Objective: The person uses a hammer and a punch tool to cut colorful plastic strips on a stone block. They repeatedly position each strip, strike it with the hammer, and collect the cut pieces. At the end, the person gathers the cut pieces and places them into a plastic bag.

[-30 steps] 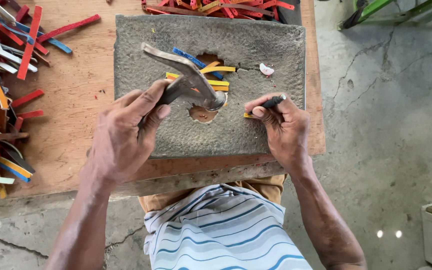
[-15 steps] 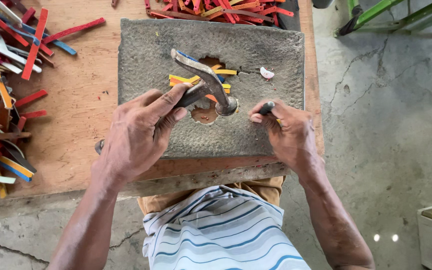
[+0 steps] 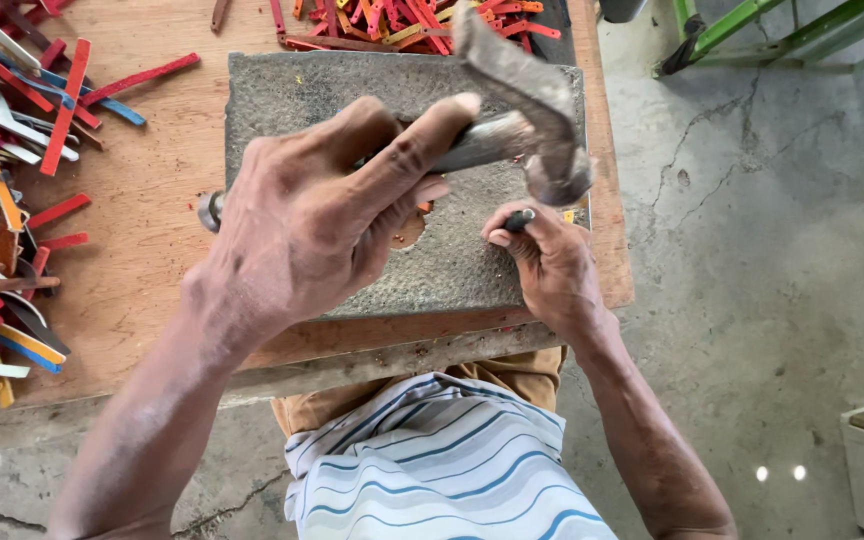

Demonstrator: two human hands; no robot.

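The hammer (image 3: 517, 110) is raised over the grey stone slab (image 3: 282, 90), gripped tight in the left hand (image 3: 322, 220); the right hand (image 3: 542, 255) pinches a small dark punch (image 3: 520, 218) upright on the slab. A skewed blow could strike those fingers — they sit close. Coloured strips (image 3: 12, 180) litter the wooden surface (image 3: 152, 250); the concrete floor (image 3: 772, 280) is cracked.

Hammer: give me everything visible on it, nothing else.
The hammer is a worn grey metal claw hammer, its surface dull and pitted. The left hand grips its handle, thumb laid along it; the handle's butt end pokes out behind the hand. The head is raised and tilted above the grey stone slab, claw pointing away, striking face down near the right hand. It looks motion-blurred.
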